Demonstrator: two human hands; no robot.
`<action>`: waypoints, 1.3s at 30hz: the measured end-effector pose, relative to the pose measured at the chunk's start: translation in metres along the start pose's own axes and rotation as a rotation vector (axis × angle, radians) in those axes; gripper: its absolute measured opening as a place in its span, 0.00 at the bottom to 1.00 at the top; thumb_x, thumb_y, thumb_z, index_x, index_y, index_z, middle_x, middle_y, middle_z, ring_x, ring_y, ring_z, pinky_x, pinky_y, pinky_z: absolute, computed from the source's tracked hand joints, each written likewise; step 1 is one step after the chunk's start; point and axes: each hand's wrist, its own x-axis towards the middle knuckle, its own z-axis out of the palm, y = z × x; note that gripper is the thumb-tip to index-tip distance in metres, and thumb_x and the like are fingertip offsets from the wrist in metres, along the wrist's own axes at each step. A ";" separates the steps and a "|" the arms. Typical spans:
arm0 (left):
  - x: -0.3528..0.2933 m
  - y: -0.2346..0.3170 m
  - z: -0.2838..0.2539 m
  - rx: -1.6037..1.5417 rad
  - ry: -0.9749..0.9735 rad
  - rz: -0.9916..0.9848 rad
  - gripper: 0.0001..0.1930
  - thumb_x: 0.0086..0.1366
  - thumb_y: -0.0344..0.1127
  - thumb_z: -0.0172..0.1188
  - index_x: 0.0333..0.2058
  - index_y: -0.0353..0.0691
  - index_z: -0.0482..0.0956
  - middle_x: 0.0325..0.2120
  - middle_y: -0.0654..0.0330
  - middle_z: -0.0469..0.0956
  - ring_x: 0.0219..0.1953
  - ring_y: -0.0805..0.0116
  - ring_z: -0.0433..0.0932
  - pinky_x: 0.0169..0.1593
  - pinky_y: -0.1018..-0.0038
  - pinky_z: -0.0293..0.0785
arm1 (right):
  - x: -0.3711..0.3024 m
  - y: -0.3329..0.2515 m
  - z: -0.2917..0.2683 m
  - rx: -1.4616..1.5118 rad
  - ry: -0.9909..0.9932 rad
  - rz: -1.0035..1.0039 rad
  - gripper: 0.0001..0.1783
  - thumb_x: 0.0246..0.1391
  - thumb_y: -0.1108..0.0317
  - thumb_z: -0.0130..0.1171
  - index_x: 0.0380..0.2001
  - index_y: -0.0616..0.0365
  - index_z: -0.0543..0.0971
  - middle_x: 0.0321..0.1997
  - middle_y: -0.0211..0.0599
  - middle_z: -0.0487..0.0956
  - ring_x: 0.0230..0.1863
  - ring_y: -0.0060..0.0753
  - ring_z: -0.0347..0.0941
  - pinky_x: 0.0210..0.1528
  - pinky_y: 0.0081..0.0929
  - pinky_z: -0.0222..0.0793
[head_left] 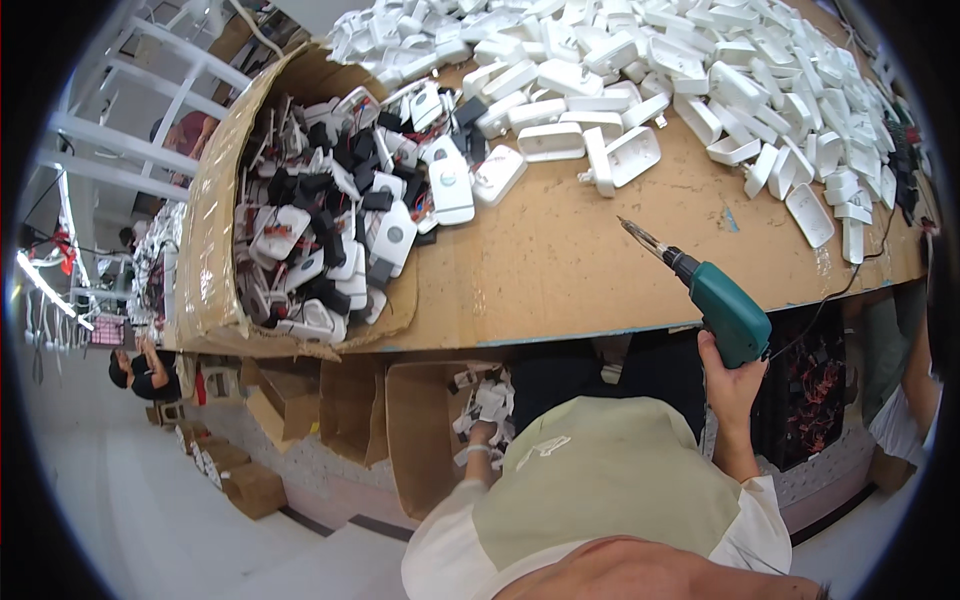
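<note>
Electric screwdriver [735,310], teal and corded, sits in a worker's right hand [735,385] at the near edge of a cardboard-covered table [560,270], its bit pointing to the far left. The thumb lies along the handle's left side and the other fingers, partly hidden, wrap it; the body and bit extend beyond them, a pistol hold that likely keeps the tip away from the worker. The left hand [483,433] reaches low into an open carton [425,430] below the table, just beside white plastic pieces [493,395]; whether its fingers grip one cannot be told. At left stands a larger cardboard box [205,240] of wired white units [393,238], open toward the right, apparently for easy reach. White plastic shells [735,85] lie heaped on the far side.
</note>
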 end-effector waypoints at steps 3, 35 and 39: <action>-0.128 0.136 -0.214 -0.611 -0.498 0.004 0.14 0.73 0.34 0.50 0.50 0.31 0.76 0.42 0.48 0.83 0.42 0.59 0.86 0.39 0.70 0.84 | 0.016 -0.004 -0.011 -0.035 0.215 -0.033 0.08 0.53 0.75 0.69 0.37 0.63 0.82 0.36 0.28 0.83 0.36 0.19 0.77 0.41 0.21 0.72; -0.148 0.436 -0.471 -0.014 1.432 1.140 0.22 0.60 0.42 0.65 0.46 0.31 0.77 0.59 0.36 0.67 0.61 0.37 0.64 0.60 0.47 0.60 | 0.038 0.009 -0.020 -0.009 0.272 -0.024 0.15 0.58 0.78 0.62 0.49 0.67 0.78 0.34 0.31 0.79 0.28 0.17 0.68 0.32 0.18 0.65; -0.143 0.377 -0.477 -0.015 1.145 0.361 0.21 0.57 0.37 0.67 0.41 0.24 0.72 0.53 0.34 0.70 0.54 0.39 0.70 0.56 0.51 0.68 | 0.030 -0.008 -0.023 -0.031 0.290 0.013 0.16 0.56 0.79 0.62 0.49 0.67 0.78 0.34 0.32 0.80 0.28 0.17 0.69 0.33 0.18 0.66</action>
